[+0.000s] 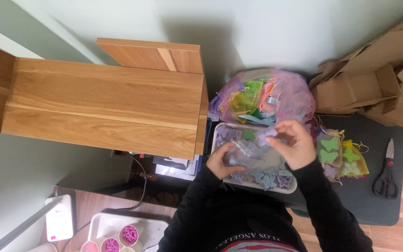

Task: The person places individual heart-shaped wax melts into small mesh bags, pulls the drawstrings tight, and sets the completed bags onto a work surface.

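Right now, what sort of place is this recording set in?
Probably a home craft corner. A white tray of small butterfly-shaped pieces sits on a dark table, beside a pile of sheer organza bags, scissors and flattened cardboard boxes.

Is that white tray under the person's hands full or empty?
Partly full. The white tray holds purple, blue and green butterfly-shaped pieces, mostly along its near edge and top, with bare patches between.

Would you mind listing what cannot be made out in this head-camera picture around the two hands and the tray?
- Left hand: holds something clear and filmy; blur hides what it is.
- Right hand: pinches a small lilac piece; shape too blurred to tell.
- White tray: its middle is hidden by both hands.
- Cups of pink pieces: cut off by the bottom edge.
- Scissors: details too small.
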